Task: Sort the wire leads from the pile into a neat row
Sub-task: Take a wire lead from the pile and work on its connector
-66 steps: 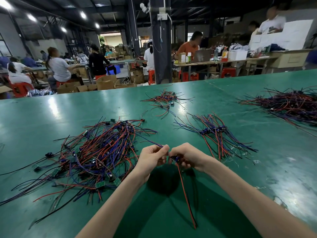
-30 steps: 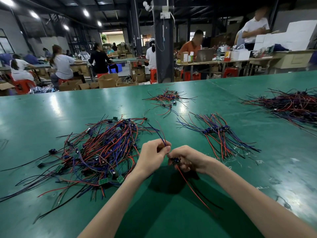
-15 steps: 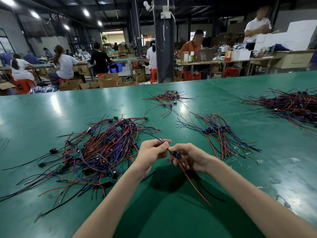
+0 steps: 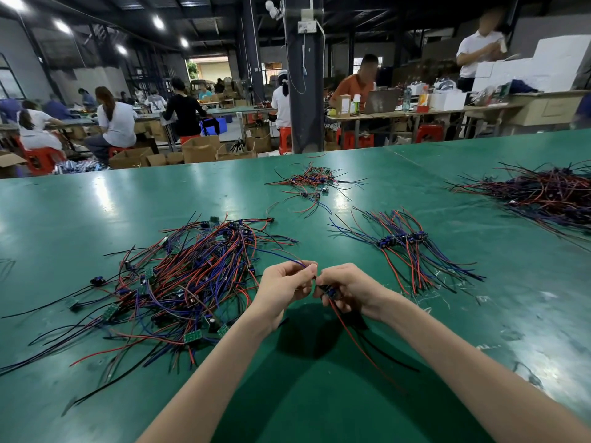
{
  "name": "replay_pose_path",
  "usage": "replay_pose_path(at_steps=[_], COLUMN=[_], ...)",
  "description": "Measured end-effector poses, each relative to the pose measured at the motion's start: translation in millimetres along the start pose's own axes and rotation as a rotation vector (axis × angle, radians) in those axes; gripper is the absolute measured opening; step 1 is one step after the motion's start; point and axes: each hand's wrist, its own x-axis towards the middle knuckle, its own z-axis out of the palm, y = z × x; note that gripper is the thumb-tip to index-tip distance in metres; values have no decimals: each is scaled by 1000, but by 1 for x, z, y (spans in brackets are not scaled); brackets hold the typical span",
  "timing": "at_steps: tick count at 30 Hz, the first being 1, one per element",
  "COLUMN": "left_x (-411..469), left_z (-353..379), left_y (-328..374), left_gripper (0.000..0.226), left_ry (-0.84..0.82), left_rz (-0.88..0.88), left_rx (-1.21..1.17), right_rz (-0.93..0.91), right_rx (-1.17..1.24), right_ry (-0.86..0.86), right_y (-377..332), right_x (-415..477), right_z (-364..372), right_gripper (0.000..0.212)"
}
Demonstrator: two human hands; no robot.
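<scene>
Right now both hands meet over the green table (image 4: pixel 319 410), between pile & row. L hand (image 4: pixel 284 287) pinches the thin blue strand of 1 wire lead (image 4: pixel 331 292) w/ thumb + forefinger, other fingers curled. R hand (image 4: pixel 347 290) has its fingers curled round the lead's small blue-black part; red + black strands trail from it toward the person. Tangled pile (image 4: pixel 185 282) lies just left of L hand. Neat row (image 4: pixel 406 241) sits to the right, further back.
</scene>
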Motion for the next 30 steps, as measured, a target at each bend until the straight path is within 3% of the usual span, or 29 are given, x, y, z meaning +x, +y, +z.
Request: replay_pose_path(at_steps=[5,13,19,25,30], left_x=[0,-1,-2,0,3], left_z=[-2,-4,-9,-6,-3], left_y=[0,3,7,3,0], left_gripper=[6,10,12,6,16], left_ry=[-28,-88,-144,-78,7], left_rz=[-2,48,138,95,106], left_rx=[102,187,377,245,225], right_rz=[4,-8,-23,-38,-47], right_rx=[17,-1,-55,-16,10], right_ry=[12,38,23,14,30], right_y=[0,-1,3,2,0], right_x=[0,-2,-2,-2,0], right_z=[2,4,7,5,6], right_gripper=[38,24,30,24,29])
